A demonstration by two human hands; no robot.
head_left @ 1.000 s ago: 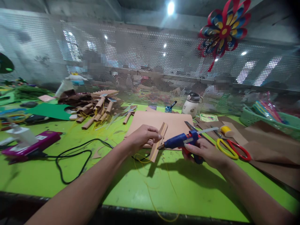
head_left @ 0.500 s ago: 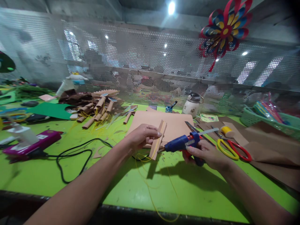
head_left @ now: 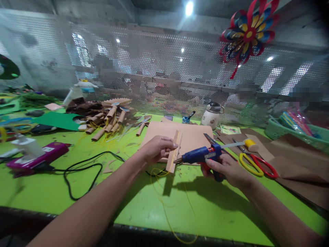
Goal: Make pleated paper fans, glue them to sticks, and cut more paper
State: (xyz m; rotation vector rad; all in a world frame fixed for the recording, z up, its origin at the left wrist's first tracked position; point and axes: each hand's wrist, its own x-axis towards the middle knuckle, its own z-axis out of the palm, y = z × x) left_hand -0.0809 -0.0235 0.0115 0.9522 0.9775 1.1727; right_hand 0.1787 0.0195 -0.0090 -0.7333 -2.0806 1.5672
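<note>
My left hand [head_left: 160, 148] pinches a narrow folded strip of brown card [head_left: 170, 166], held tilted above the table. A loose yellow string [head_left: 164, 209] trails from the strip's lower end over the table. In my right hand [head_left: 228, 169] is a blue glue gun [head_left: 197, 155], with a pale glue stick [head_left: 232, 144] poking out of its back. The gun's nozzle points left and meets the strip's lower part, or lies very close to it. Behind the strip is a stack of tan card sheets [head_left: 191, 132].
Scissors [head_left: 263, 165] with yellow and red handles and a yellow thread spool [head_left: 250, 145] lie right, by brown paper [head_left: 295, 154]. Rolled card tubes [head_left: 109, 125] are piled left. A black cord [head_left: 100, 171] runs from a purple power strip [head_left: 38, 159]. A jug [head_left: 211, 115] stands behind.
The strip has turned in my left hand, showing more of its inner face. The glue gun's nozzle has moved slightly up, from beside the strip onto or over its lower part.
</note>
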